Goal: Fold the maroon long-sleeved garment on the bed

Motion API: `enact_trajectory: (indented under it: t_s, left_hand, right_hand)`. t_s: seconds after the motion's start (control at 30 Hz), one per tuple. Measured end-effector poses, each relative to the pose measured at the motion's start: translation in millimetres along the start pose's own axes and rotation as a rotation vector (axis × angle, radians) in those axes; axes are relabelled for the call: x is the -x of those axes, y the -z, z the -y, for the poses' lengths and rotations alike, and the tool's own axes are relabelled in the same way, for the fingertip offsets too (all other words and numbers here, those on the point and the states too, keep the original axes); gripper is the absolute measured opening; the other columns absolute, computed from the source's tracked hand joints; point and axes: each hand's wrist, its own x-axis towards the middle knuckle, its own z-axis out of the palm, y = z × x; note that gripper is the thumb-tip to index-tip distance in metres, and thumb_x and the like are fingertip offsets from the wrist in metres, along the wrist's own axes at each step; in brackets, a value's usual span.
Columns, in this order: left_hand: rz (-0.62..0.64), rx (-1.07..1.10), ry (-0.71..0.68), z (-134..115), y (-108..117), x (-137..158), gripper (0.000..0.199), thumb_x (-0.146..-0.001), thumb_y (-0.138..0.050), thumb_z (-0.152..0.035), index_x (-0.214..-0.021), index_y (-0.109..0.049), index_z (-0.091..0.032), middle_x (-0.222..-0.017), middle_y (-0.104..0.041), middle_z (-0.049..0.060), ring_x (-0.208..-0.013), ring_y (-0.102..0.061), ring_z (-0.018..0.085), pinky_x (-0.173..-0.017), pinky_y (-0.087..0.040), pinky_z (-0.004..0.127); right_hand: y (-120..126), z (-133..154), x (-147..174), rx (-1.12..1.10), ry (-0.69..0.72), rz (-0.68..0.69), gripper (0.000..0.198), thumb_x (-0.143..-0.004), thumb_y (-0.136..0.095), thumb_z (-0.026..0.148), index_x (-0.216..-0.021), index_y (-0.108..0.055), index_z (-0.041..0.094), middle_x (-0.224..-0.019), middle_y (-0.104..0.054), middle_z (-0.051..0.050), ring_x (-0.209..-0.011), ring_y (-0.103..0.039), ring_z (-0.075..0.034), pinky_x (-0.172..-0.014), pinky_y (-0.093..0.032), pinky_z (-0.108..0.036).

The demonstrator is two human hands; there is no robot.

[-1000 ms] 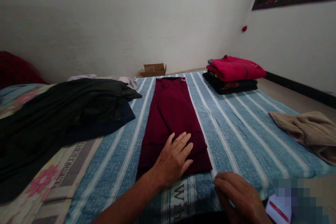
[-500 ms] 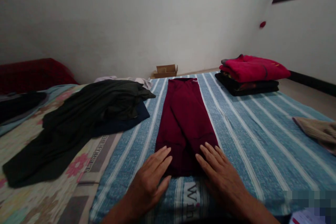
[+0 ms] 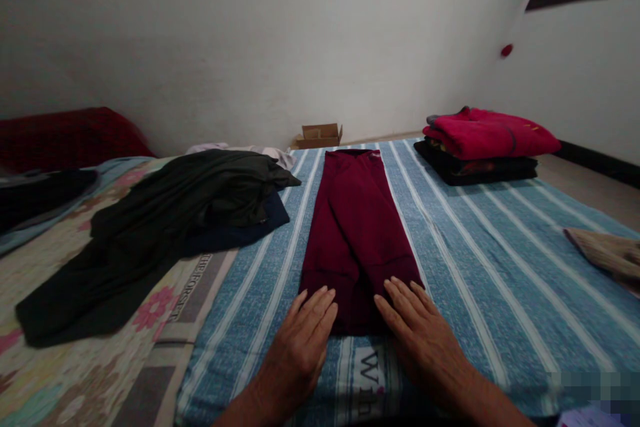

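Observation:
A maroon garment [image 3: 357,220], folded into a long narrow strip, lies flat on the blue striped bed sheet [image 3: 465,280]. Its neckline or waistband end points toward the wall; which of the two it is I cannot tell. My left hand [image 3: 303,333] rests with flat fingers on the near left corner of the cloth. On the near right corner lies my right hand [image 3: 420,320], fingers stretched out and slightly apart. Neither hand grips the fabric.
Left of the garment, a dark green garment [image 3: 165,233] sprawls over a navy cloth [image 3: 240,230]. At the back right stands a stack of folded clothes with a red garment [image 3: 495,133] on top. A tan cloth [image 3: 605,253] lies at the right edge; a cardboard box [image 3: 320,135] sits by the wall.
The thumb of my left hand has drawn in beside the fingers, and that hand has shifted slightly. My right hand stays on its corner. The whole view has moved a little.

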Motion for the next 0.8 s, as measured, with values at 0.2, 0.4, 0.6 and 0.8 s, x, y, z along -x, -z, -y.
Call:
enact_trajectory:
  t_s: [0.2,0.4,0.6,0.8]
  left_hand:
    - [-0.003,-0.010,-0.007,0.0,-9.0,4.3,0.049,-0.075,-0.033,0.002,-0.120,-0.051,-0.006,-0.129,-0.050,0.017,-0.128,-0.035,0.026,-0.101,-0.038,0.046]
    - [-0.025,-0.034,-0.025,-0.1,-7.9,3.9,0.053,-0.072,-0.032,0.004,-0.120,-0.051,-0.006,-0.130,-0.050,0.016,-0.129,-0.034,0.025,-0.100,-0.040,0.045]
    - [-0.105,-0.112,-0.047,7.0,-13.6,6.1,0.051,-0.074,-0.031,0.002,-0.118,-0.054,-0.012,-0.125,-0.056,0.012,-0.123,-0.043,0.022,-0.099,-0.042,0.039]
    - [-0.128,-0.161,-0.089,11.7,-12.0,4.5,0.051,-0.075,-0.030,0.001,-0.118,-0.053,-0.015,-0.121,-0.059,0.009,-0.120,-0.047,0.019,-0.100,-0.041,0.036]
  right_hand:
    - [-0.3,1.1,0.0,-0.004,0.039,-0.017,0.046,-0.081,-0.039,0.008,-0.125,-0.048,0.019,-0.128,-0.046,-0.018,-0.128,-0.030,-0.032,-0.095,-0.036,-0.053]
    - [-6.1,5.8,-3.7,0.101,0.063,-0.080,0.038,-0.085,-0.038,0.011,-0.119,-0.052,0.019,-0.124,-0.050,-0.020,-0.123,-0.038,-0.034,-0.090,-0.040,-0.052]
    - [-14.6,8.1,-8.3,0.194,0.032,-0.133,0.042,-0.085,-0.037,0.016,-0.125,-0.048,0.021,-0.120,-0.055,-0.016,-0.117,-0.045,-0.031,-0.090,-0.039,-0.048]
    - [-20.1,2.0,-8.1,0.235,0.084,-0.208,0.043,-0.086,-0.035,0.017,-0.128,-0.046,0.020,-0.121,-0.055,-0.014,-0.110,-0.051,-0.027,-0.093,-0.036,-0.044]
